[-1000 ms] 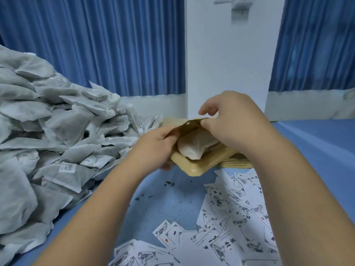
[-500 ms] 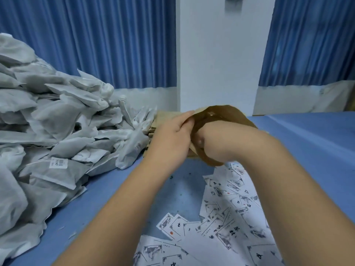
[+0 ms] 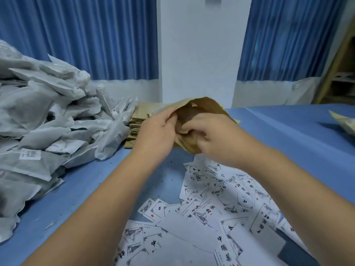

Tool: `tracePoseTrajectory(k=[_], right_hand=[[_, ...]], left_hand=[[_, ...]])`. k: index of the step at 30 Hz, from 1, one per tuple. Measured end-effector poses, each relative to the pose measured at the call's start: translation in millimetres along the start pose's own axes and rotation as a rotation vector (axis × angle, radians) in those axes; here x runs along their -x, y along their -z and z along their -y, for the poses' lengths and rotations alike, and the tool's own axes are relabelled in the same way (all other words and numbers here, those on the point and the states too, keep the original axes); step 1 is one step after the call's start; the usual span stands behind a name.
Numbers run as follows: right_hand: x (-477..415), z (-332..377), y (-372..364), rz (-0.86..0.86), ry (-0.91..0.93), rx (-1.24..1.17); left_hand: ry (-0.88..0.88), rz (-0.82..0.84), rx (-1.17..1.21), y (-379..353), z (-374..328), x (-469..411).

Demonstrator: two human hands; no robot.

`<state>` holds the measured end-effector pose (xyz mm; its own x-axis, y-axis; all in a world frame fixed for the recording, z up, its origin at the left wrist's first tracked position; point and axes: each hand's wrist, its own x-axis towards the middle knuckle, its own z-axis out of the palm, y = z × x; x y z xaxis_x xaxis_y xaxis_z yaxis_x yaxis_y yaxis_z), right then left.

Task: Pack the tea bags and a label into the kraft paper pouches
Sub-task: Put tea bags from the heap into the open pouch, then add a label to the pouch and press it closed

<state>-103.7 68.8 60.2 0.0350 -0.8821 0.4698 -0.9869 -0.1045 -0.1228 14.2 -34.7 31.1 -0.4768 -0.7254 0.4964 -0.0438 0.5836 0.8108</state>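
A single wide-angle camera on the person's head faces forward and tilts down across the blue surface (image 3: pixel 288 135). It sits close. The forearms (image 3: pixel 115 198) enter from 7 and 4 o'clock, and the left grip (image 3: pixel 157 129) and right grip (image 3: pixel 215 139) meet on a kraft paper pouch (image 3: pixel 207 108) at centre frame. The tea bag heap (image 3: pixel 48 121) fills 9 o'clock, and printed labels (image 3: pixel 211 208) lie at 5 o'clock. A white pillar (image 3: pixel 197 54) stands at 12 o'clock, with blue curtains (image 3: pixel 86 35) on either side.

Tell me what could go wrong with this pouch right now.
The brown kraft paper pouch could crease or tear at its mouth, where the left hand pinches the edge and the right hand reaches inside. It may also get closed without one of the white printed labels lying below.
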Motion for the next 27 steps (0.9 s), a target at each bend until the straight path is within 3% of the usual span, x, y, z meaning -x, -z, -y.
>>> tracePoseTrajectory(k=[3, 7, 10, 14, 22, 27], right_hand=[[38.8, 4.6, -5.3, -0.043, 0.032, -0.095], [75.7, 16.9, -32.5, 0.141, -0.015, -0.29], [90.4, 21.0, -49.6, 0.287, -0.061, -0.237], [98.0, 19.7, -55.4, 0.353, -0.082, -0.202], [95.3, 25.1, -63.8, 0.238, -0.185, -0.47], [96.8, 29.6, -53.6, -0.021, -0.329, -0.89]], left_hand=[[-0.012, 0.003, -0.081, 0.2, 1.5, -0.1], [0.023, 0.057, -0.104, -1.5, -3.5, 2.6], [0.046, 0.097, -0.11, -3.2, -6.7, 2.9], [0.07, 0.132, -0.143, -1.6, -8.4, 4.9], [0.079, 0.108, -0.145, 4.6, -6.8, 6.2], [0.129, 0.073, -0.059, 4.7, -1.5, 5.2]])
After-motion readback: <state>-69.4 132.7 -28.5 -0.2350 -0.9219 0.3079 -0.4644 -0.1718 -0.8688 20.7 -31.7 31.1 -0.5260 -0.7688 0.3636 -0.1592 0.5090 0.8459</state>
